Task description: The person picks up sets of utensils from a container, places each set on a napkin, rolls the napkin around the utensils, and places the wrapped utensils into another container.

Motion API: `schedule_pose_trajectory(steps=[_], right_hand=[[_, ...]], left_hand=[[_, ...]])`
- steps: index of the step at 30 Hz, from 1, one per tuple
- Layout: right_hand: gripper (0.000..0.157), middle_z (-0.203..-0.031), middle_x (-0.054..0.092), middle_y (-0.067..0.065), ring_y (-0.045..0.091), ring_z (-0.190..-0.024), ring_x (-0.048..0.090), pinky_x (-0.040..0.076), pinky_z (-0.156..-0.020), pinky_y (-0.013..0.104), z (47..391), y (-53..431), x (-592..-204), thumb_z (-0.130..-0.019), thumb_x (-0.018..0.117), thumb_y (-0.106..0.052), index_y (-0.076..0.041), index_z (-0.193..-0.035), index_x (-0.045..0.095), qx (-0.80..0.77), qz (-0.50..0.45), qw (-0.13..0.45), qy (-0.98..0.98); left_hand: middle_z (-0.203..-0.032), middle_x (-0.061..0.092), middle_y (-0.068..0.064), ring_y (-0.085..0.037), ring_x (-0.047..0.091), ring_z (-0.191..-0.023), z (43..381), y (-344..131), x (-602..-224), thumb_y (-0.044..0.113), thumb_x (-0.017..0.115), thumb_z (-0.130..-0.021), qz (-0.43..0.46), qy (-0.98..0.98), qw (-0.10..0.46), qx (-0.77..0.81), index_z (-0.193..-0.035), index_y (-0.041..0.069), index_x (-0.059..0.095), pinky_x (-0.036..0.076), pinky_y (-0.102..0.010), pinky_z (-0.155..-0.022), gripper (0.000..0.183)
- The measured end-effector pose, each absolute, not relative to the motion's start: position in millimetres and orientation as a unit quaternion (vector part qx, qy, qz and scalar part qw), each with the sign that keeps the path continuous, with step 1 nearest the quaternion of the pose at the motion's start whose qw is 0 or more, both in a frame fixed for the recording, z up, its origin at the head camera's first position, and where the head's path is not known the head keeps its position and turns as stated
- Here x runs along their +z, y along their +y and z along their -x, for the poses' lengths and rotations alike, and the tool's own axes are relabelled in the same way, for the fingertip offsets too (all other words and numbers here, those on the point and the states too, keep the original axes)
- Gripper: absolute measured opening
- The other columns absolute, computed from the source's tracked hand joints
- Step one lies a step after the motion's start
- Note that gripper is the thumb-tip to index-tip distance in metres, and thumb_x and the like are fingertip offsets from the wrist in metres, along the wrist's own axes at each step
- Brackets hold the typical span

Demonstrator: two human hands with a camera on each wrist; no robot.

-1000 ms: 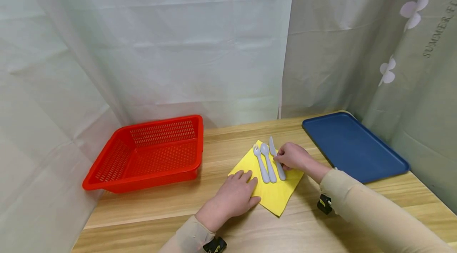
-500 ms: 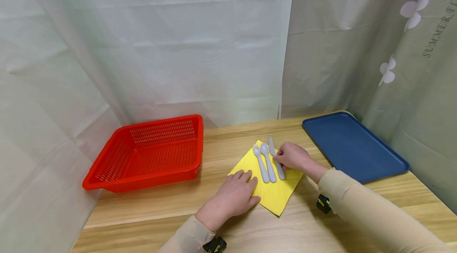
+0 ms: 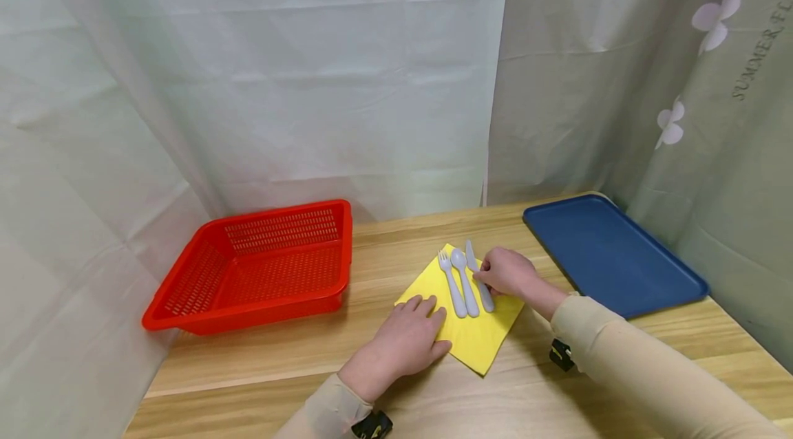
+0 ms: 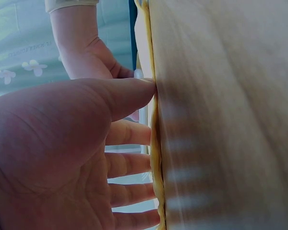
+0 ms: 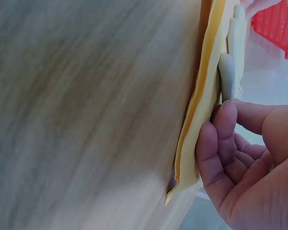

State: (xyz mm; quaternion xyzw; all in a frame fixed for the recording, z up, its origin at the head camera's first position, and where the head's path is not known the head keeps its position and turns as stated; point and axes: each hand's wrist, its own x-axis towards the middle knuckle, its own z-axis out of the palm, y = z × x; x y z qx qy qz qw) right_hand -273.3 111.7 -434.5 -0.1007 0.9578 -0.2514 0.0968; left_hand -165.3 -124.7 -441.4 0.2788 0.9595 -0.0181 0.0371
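A folded yellow napkin (image 3: 477, 348) lies cornerwise on the wooden table. On it, side by side, are a pale grey plastic fork (image 3: 453, 289), a spoon (image 3: 467, 287) and a knife (image 3: 471, 257). My right hand (image 3: 508, 272) pinches the knife at mid-length between thumb and fingers; its handle end (image 5: 227, 76) juts out past the fingertips in the right wrist view. With fingers spread, my left hand (image 3: 405, 341) rests on the napkin's left edge, its fingertips pressing down on the yellow layers (image 4: 156, 163) in the left wrist view.
To the left stands a red plastic basket (image 3: 248, 312) with perforated walls. A blue tray (image 3: 613, 253) lies at the back right of the table (image 3: 266, 363). Pale curtains (image 3: 347, 81) hang behind and along both sides.
The knife has shifted slightly left, closer to the spoon, and a little toward me, with my right hand pinching it. My left hand, the fork and the spoon have stayed in place.
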Motion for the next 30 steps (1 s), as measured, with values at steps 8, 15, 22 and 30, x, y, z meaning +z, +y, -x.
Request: schedule_pose_trajectory(steps=[8, 15, 22, 30], right_hand=[[0.035, -0.06, 0.064, 0.0, 0.015, -0.056, 0.059, 0.042, -0.057, 0.028, 270, 110, -433, -0.104, 0.078, -0.024, -0.013, -0.071, 0.072, -0.228, 0.115, 0.08, 0.963], [0.043, -0.053, 0.055, -0.002, 0.014, -0.05, 0.048, 0.035, -0.054, 0.029, 269, 112, -433, -0.103, 0.078, -0.025, -0.012, -0.063, 0.066, -0.225, 0.124, 0.063, 0.964], [0.042, -0.053, 0.054, -0.001, 0.016, -0.051, 0.047, 0.036, -0.055, 0.03, 269, 114, -434, -0.102, 0.078, -0.026, -0.012, -0.065, 0.066, -0.223, 0.127, 0.059, 0.965], [0.028, -0.062, 0.061, -0.001, 0.016, -0.058, 0.055, 0.043, -0.06, 0.032, 262, 115, -429, -0.103, 0.08, -0.027, -0.012, -0.08, 0.073, -0.214, 0.135, 0.054, 0.966]], left_hand=[[-0.161, 0.057, -0.014, -0.038, 0.054, -0.147, 164, -125, -440, 0.05, 0.068, -0.108, -0.282, 0.959, 0.033, -0.016, -0.154, 0.012, 0.065, 0.05, -0.057, -0.117, 0.06], [-0.162, 0.056, -0.014, -0.037, 0.053, -0.148, 166, -125, -442, 0.051, 0.067, -0.108, -0.28, 0.959, 0.035, -0.016, -0.155, 0.012, 0.064, 0.048, -0.056, -0.119, 0.061], [-0.163, 0.055, -0.014, -0.038, 0.053, -0.148, 166, -125, -443, 0.052, 0.067, -0.108, -0.278, 0.96, 0.04, -0.014, -0.156, 0.013, 0.063, 0.047, -0.056, -0.119, 0.062], [-0.164, 0.054, -0.013, -0.037, 0.051, -0.15, 166, -125, -440, 0.054, 0.066, -0.108, -0.272, 0.961, 0.05, -0.014, -0.158, 0.013, 0.062, 0.046, -0.056, -0.121, 0.064]])
